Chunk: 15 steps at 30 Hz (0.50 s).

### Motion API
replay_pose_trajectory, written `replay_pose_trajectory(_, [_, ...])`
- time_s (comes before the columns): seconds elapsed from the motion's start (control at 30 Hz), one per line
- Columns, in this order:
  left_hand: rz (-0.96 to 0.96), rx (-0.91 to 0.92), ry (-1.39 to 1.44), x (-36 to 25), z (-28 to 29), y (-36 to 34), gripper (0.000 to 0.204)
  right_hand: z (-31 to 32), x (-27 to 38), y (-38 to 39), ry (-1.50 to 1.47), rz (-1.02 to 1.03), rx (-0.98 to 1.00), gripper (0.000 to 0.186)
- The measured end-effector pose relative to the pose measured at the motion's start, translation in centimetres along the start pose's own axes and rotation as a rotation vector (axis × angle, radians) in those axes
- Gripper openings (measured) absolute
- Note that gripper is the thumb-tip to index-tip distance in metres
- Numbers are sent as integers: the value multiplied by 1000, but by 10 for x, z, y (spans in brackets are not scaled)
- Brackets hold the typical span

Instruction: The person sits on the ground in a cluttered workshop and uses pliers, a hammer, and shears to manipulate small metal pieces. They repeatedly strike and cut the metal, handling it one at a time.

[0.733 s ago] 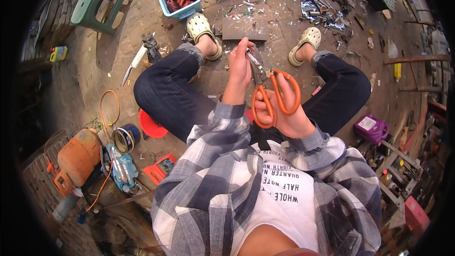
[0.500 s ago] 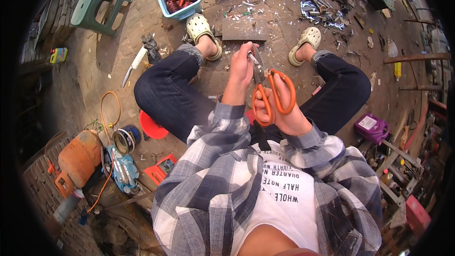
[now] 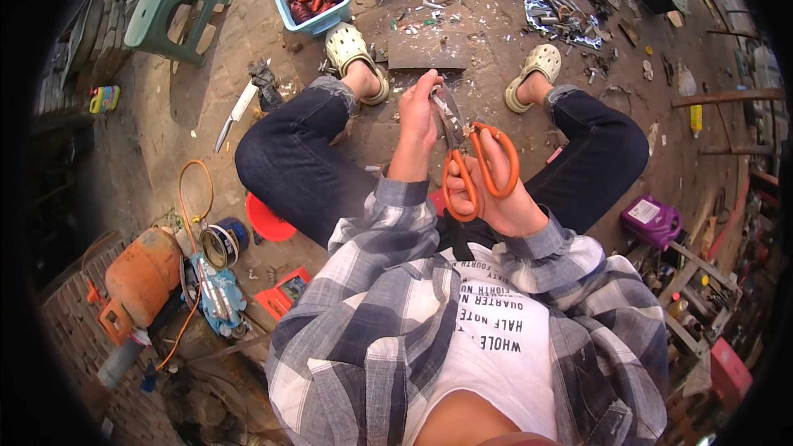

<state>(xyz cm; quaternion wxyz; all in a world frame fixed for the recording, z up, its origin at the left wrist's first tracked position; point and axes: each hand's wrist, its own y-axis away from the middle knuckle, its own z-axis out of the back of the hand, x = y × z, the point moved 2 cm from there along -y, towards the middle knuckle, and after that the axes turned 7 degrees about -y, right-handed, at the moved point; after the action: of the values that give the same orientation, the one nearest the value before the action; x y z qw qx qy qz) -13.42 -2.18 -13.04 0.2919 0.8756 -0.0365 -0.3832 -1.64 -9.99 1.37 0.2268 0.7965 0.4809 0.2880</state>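
Currently cutting | right hand (image 3: 504,198) closed through orange handles of scissors (image 3: 472,161) | left hand (image 3: 420,111) pinching small piece, too small to identify, at blade tips | above metal plate (image 3: 428,49) between feet | next likely needs a steady squeeze, left fingers clear of blades

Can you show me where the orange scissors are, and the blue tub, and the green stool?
orange scissors (image 3: 483,167): head view, on the orange handle loop in the right hand.
blue tub (image 3: 331,15): head view, on its front right rim.
green stool (image 3: 165,2): head view, on its seat top.
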Motion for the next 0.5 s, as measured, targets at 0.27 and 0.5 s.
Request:
replay_pose_trajectory(0.27, [66, 42, 7, 6, 4, -3, 21, 3, 0, -4, 14, 9, -8, 68])
replay_pose_trajectory(0.5, [327, 173, 180, 20, 9, -14, 31, 14, 1, -5, 80, 60, -52, 68])
